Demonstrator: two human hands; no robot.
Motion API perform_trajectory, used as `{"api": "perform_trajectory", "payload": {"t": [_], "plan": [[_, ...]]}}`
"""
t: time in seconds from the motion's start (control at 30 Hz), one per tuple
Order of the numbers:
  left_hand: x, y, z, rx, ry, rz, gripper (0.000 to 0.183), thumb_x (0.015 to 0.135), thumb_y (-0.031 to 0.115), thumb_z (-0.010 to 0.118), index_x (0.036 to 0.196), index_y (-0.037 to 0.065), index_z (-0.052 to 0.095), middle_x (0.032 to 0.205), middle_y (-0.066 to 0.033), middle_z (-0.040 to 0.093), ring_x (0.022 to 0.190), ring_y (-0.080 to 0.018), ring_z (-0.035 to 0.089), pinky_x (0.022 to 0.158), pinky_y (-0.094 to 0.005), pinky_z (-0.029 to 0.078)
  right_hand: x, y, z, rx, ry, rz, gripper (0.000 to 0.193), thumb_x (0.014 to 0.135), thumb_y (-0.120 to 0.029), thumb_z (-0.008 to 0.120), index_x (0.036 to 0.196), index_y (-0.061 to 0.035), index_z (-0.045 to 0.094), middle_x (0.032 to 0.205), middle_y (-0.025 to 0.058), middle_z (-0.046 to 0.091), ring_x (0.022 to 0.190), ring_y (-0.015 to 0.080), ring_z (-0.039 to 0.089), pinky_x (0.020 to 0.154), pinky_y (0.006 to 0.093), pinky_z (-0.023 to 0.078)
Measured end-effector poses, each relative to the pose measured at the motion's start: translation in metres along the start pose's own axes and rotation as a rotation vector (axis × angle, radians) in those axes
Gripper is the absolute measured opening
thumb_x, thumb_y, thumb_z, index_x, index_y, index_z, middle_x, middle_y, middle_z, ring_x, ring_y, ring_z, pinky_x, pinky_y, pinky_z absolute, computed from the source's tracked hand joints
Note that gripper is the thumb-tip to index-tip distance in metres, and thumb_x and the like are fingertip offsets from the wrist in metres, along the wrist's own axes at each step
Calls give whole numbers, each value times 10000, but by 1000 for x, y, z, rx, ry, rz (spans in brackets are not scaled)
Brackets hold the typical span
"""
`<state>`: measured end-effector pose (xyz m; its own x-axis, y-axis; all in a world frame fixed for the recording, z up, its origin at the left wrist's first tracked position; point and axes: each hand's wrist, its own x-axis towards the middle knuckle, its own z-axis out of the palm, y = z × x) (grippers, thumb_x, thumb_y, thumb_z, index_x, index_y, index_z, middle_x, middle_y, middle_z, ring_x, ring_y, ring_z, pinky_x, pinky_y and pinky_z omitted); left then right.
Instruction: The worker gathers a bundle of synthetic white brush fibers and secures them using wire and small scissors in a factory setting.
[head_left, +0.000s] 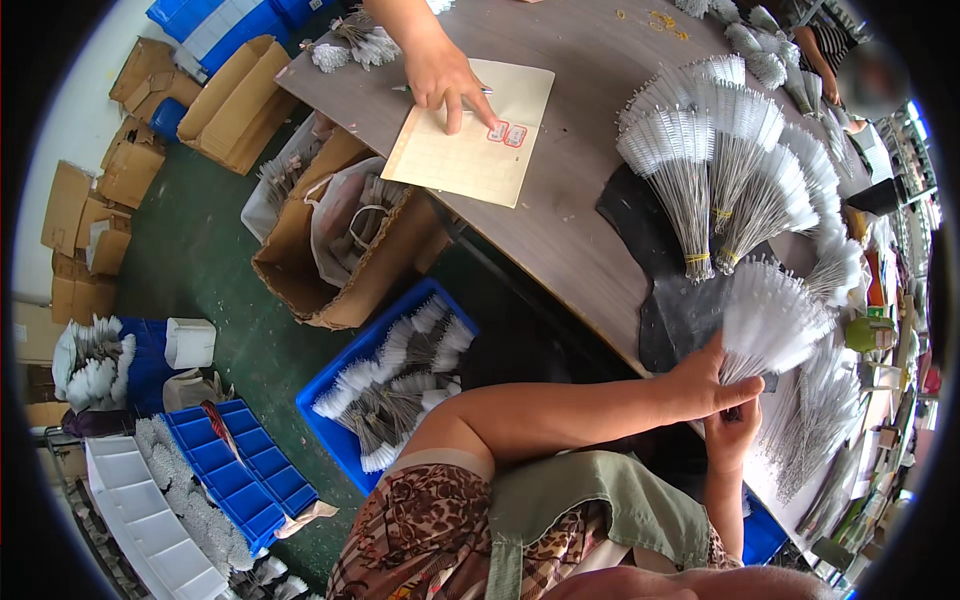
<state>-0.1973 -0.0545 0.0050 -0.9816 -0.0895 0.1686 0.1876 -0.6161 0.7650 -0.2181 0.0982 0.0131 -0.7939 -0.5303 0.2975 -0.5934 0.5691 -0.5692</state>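
Note:
A bundle of thin wire brushes with white bristles point(775, 318) fans out above my hands near the table's right front edge. My left hand point(700, 385) is closed around its wire stems, thumb stretched across them. Just below, my right hand point(733, 432) is closed at the lower ends of the stems; the ends are mostly hidden between my fingers. Beyond them, several tied brush bundles point(680, 150) lie spread on the table, partly over a black mat point(675, 320). More brushes point(815, 420) lie to the right of my hands.
Across the grey table point(590, 190), another person's hand point(440, 80) points at an open cream notebook point(455, 170). On the floor at left stand a cardboard box point(320, 290) with bags, a blue crate point(330, 400) of brushes and blue trays point(240, 470). Another person works at far right.

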Motion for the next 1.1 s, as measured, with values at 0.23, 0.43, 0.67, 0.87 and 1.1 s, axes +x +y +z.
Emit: {"api": "perform_trajectory", "payload": {"t": [0.23,0.43,0.67,0.87,1.1], "plan": [[-17,104,-74,660,34,146,524,810,184,728,1260,41,501,1230,-123,568,1097,-221,577,888,-366,491,-13,27,10,470,297,289,394,916,-202,548,1219,44,500,883,41,570,737,95,510,654,225,416],[-55,166,-198,1306,688,472,169,839,36,638,1005,2,650,953,-100,678,872,-172,651,797,-299,514,-9,30,0,461,335,467,381,952,-219,458,1229,37,516,840,31,558,721,89,486,651,216,398],[-76,206,-268,1774,610,519,238,776,-44,577,982,41,660,1031,-125,634,1026,-304,584,897,-389,468,-2,33,6,411,349,424,345,966,-196,436,1206,24,552,816,6,551,712,71,453,675,217,361],[-65,232,-293,1830,416,386,303,793,-42,546,1059,56,653,1137,-128,613,1170,-318,526,986,-390,431,-3,27,8,345,327,446,343,958,-202,448,1193,22,560,818,6,550,731,76,465,682,216,362],[-64,220,-262,2015,534,104,304,818,166,640,1111,84,645,1181,-155,585,1061,-366,547,897,-410,463,-3,32,5,352,316,492,334,954,-198,481,1207,7,554,837,16,575,737,77,496,664,219,392]]}}
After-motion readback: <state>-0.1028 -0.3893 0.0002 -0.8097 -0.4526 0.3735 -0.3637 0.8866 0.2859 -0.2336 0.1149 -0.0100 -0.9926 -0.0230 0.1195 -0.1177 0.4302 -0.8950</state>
